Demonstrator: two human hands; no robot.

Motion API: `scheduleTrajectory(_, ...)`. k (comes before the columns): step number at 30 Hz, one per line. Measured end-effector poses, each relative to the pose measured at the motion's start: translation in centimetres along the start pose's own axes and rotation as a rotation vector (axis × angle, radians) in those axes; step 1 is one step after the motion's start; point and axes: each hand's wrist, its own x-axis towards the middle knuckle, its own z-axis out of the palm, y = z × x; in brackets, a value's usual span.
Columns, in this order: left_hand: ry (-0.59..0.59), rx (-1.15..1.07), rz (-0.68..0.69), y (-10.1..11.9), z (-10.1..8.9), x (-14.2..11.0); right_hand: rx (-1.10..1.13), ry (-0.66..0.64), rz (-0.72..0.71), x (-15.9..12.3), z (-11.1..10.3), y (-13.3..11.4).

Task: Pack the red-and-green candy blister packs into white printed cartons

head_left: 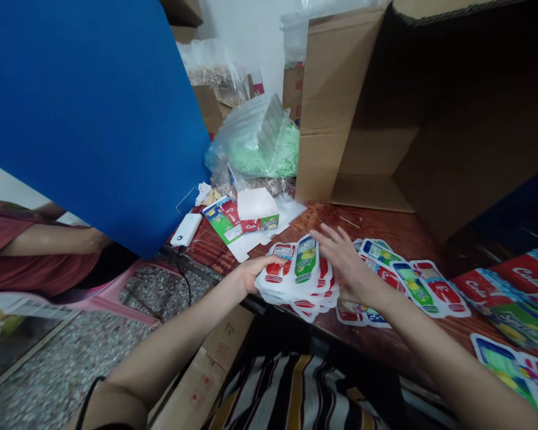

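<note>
I am seeing the stack of flat, white-edged packs printed with red and green bottle shapes (305,260) lying directly at my left hand (254,273). That hand is gripping the stack's left edge, its thumb pressing on the top pack. My right hand (347,266) is holding nothing that I can make out; its fingers are spreading wide just beside the stack's right edge, and I cannot tell whether they are touching it.

The stack is sitting at the near edge of the glossy reddish-brown wooden worktop (336,218), which is running just below it. Beyond the right hand, reddish-brown wood is showing as far as the tall, open brown cardboard box (329,101), whose side is rising like a wall and bounding the room at the back.

To the right, a loose spread of similar red and green packs (419,286) is lying partly behind my right forearm, with red, blue and green printed cartons (511,298) standing farther along. Behind the stack, a small white, red and green carton (259,216) is standing near a white rectangular device with a black cable (187,230). A large blue panel (94,113) is blocking the left side.
</note>
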Motion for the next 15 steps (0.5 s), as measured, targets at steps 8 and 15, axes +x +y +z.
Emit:
scheduleTrajectory(8,0.024,-0.028,-0.096,-1.2,-2.0,1.0,0.225,-0.144,-0.041,0.2,2.4,0.0)
scheduleTrajectory(15,0.069,-0.057,-0.092,-1.1,-2.0,1.5,0.453,0.074,0.165,-1.3,6.3,0.7)
